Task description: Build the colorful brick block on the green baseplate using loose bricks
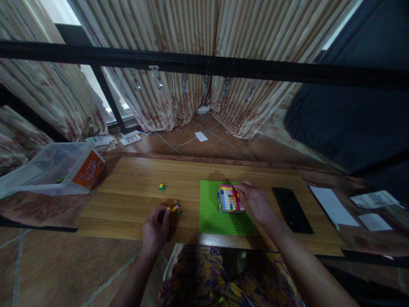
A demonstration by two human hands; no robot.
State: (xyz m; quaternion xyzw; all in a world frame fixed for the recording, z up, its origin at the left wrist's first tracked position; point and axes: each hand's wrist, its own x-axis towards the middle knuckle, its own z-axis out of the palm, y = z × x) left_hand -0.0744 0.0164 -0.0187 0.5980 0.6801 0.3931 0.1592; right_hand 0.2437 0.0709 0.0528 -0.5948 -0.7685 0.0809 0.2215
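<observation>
With the left hand (156, 230) at small mixed-colour plastic bricks (174, 209) on a brown wooden table (134, 179); cannot tell if pinching one. With the right hand (255, 202), well apart, touching a multicoloured rectangular brick block (229, 200) on a green studded baseplate (220, 224); cannot tell if clamped. Note, farther off, a green-and-yellow brick piece (162, 187).

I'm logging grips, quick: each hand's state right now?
Left hand: curled beside loose bricks; can't tell whether it holds one.
Right hand: touching the brick block; grip unclear.
</observation>
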